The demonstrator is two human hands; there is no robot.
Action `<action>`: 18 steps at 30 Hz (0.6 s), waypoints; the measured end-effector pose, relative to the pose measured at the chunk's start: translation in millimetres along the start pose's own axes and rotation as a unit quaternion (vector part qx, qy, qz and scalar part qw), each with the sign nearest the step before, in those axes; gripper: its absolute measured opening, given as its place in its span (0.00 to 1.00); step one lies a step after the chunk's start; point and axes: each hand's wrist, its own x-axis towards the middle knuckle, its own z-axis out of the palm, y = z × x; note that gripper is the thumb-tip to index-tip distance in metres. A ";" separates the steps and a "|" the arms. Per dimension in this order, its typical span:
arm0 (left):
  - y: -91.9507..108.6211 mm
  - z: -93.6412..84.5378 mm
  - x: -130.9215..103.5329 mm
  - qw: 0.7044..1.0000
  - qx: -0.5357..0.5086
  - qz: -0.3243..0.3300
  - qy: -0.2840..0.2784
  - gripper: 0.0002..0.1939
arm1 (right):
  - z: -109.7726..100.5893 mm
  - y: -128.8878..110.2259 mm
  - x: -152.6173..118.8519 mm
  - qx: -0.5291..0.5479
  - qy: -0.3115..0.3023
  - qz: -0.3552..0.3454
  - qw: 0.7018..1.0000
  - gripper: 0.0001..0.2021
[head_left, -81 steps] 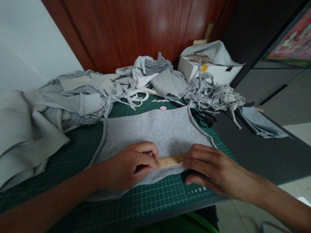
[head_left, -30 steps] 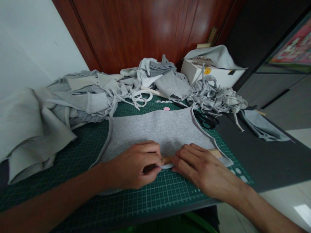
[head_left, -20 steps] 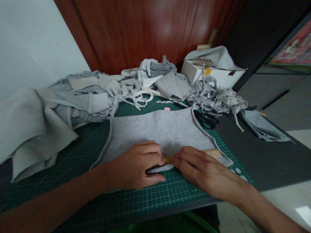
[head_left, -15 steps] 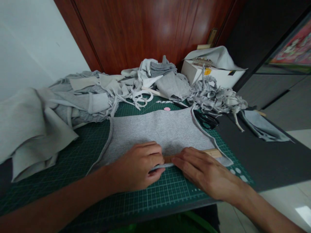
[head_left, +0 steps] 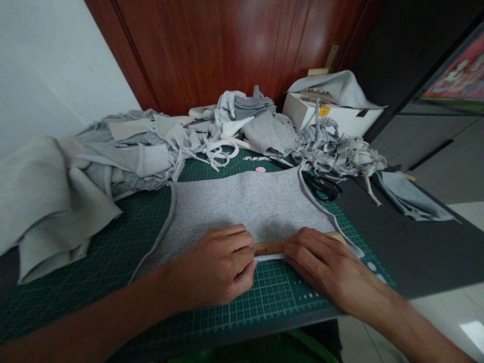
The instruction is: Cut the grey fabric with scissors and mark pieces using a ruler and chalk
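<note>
- I'm seeing a grey fabric piece [head_left: 242, 201] lying on a green cutting mat [head_left: 242, 302] over a dark table [head_left: 389, 252]; I'm taking the fabric as the clock's centre.
- At 6, a wooden ruler [head_left: 269, 247] is lying along the fabric's near edge.
- The left hand [head_left: 219, 264] is curling closed, holding the ruler and fabric edge.
- The right hand [head_left: 333, 259] is lying over the ruler, fingers bent and close together; I can't tell whether they're gripping.
- From 9 to 12, cloth scraps [head_left: 151, 146] are heaping up, with 1 pink disc [head_left: 260, 170] sitting nearer, at 12.
- At 1, tangled strips [head_left: 340, 151] are lying before 1 white box [head_left: 340, 118].
- A red-brown door [head_left: 223, 50] is standing at 12, a white wall [head_left: 49, 65] at 10, a dark cabinet [head_left: 434, 146] at 2.
- Pale floor tiles [head_left: 449, 307] are showing at 4.
</note>
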 end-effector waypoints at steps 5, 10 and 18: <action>2.8 -1.6 -0.1 1.000 0.004 0.004 -0.005 0.12 | -10.3 0.1 -14.9 -0.018 -0.014 -0.006 1.000 0.15; 3.9 -1.5 -1.3 1.000 -0.001 0.009 0.000 0.10 | -6.8 1.6 -38.1 -0.066 -0.017 0.014 0.998 0.19; 6.6 -1.9 -3.4 0.999 0.038 0.018 -0.030 0.08 | -8.5 -4.1 -48.7 -0.089 0.017 0.016 0.996 0.19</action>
